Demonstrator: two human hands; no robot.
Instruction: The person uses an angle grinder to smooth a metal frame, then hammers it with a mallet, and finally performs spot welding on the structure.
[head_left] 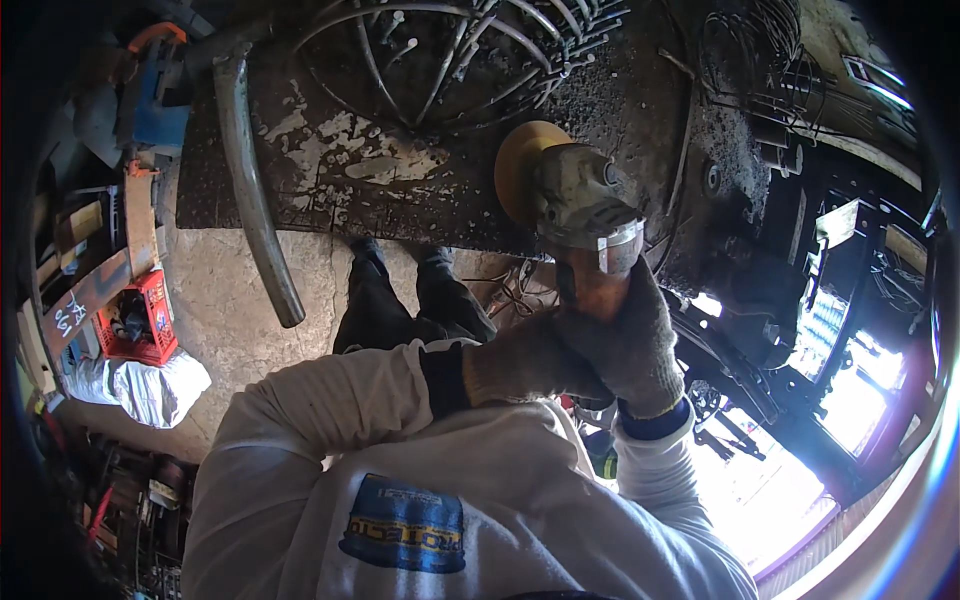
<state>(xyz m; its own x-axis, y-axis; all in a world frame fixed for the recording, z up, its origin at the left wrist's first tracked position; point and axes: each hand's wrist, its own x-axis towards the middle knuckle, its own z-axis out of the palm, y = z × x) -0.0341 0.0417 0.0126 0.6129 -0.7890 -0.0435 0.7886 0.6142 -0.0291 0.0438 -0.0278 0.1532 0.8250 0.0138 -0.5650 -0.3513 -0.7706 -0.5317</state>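
Note:
An angle grinder [588, 205] with a grey metal head and an orange-brown body is held in front of my chest. Its yellowish-orange disc [522, 168] faces left, close to the near edge of the dark workbench. My right hand [645, 345], in a knitted work glove, wraps round the grinder's body from the right. From the left, my gloved left hand [525, 362] closes round the rear part of the tool, its fingertips partly hidden under the right glove. Beyond the disc lies a piece of curved, welded metal rods [450, 60] on the bench.
The stained metal workbench [480, 215] stretches across the front. A bent metal pipe [250, 180] projects over its left end. A blue vise-like tool [160, 95] and a red crate [140, 320] are at left. Cables [520, 285] lie on the floor; wire coils [755, 45] sit far right.

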